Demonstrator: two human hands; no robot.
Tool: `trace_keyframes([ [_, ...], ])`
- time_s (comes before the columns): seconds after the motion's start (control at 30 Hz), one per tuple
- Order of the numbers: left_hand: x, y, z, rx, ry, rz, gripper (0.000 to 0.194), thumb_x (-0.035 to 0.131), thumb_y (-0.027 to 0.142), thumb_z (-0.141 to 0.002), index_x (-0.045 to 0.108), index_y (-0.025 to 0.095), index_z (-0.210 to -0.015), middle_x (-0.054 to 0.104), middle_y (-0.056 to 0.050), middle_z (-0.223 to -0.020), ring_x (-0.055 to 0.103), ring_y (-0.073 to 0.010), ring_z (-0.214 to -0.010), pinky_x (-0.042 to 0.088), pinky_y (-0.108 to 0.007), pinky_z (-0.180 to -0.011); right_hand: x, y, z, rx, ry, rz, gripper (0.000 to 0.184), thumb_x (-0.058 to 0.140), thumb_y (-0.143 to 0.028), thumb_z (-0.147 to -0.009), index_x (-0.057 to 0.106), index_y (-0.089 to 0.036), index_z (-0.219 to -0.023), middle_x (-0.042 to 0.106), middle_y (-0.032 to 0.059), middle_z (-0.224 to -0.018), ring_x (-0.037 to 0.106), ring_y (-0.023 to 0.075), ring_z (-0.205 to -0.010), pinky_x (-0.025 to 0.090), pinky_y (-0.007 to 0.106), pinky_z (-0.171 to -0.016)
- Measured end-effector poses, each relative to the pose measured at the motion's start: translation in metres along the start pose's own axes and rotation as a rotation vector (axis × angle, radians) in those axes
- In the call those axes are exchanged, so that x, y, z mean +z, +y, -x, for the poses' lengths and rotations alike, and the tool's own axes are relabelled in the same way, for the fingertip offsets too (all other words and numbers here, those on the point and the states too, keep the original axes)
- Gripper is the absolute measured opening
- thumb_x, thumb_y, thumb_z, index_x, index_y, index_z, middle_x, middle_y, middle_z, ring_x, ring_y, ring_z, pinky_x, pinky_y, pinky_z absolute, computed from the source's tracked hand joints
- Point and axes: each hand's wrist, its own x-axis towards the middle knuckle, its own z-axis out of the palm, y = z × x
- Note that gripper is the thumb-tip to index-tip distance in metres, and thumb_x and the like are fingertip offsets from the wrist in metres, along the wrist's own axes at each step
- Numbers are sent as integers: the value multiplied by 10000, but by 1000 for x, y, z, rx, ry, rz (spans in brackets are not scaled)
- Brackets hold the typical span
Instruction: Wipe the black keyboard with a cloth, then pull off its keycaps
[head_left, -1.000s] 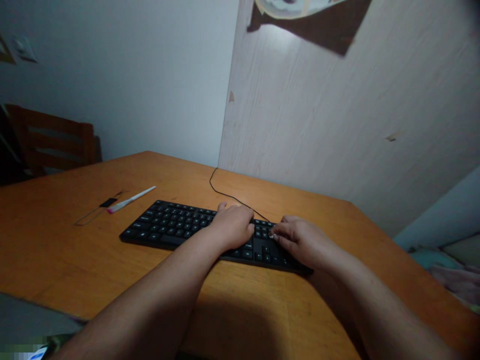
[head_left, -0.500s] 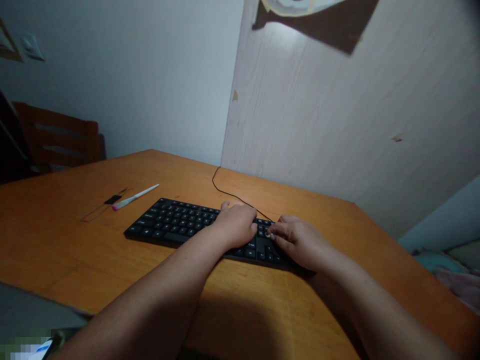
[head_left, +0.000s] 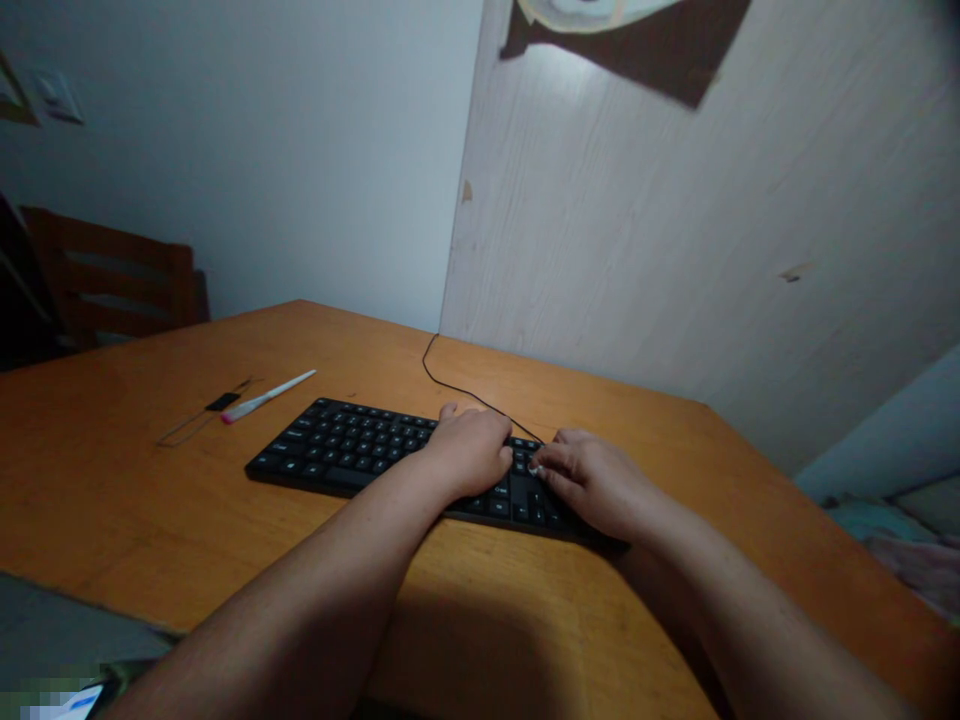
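A black keyboard (head_left: 341, 448) lies on the orange wooden table (head_left: 150, 510), and its thin black cable (head_left: 450, 385) runs back toward the wall. My left hand (head_left: 469, 452) rests on the keyboard's right-middle keys with its fingers curled down, pressing on it. My right hand (head_left: 592, 482) lies over the keyboard's right end. Its fingertips are pinched together just above the keys beside my left hand; what they pinch is too small to make out.
A white pen-like stick with a pink tip (head_left: 266, 396) and a small black piece on a thin wire (head_left: 202, 415) lie left of the keyboard. A wooden chair (head_left: 112, 285) stands at the far left. A pale wood-grain panel (head_left: 675, 220) rises behind the table.
Both hands stay on the keyboard. My right hand's pinched fingertips have crept slightly left, closer to my left hand. The view shifted a little.
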Motion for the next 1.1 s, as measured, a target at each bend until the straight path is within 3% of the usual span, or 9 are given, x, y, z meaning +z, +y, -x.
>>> trace_keyframes([
  [0.2, 1, 0, 0, 16, 17, 1, 246, 474, 353, -868, 666, 212, -932, 696, -101, -1030, 591, -299, -1046, 356, -521, -970, 3, -7, 1, -11, 80, -30, 195, 517, -275, -940, 693, -236, -1013, 599, 57, -895, 530, 190, -866, 388, 291, -731],
  [0.8, 2, -2, -1, 3, -3, 10, 233, 495, 345, -856, 663, 222, -958, 696, -93, -1056, 581, -295, -1066, 344, -525, -994, 0, -15, -4, -40, -8, 9, 168, 527, -251, -925, 693, -223, -916, 584, 52, -847, 524, 184, -838, 375, 283, -711],
  [1.1, -4, 1, 0, 0, -33, 23, 242, 479, 340, -864, 667, 225, -964, 697, -96, -1064, 581, -294, -1074, 340, -535, -1000, 8, -12, -5, 42, 122, -1, 210, 496, -292, -950, 690, -227, -997, 589, 63, -893, 530, 196, -867, 381, 291, -722],
])
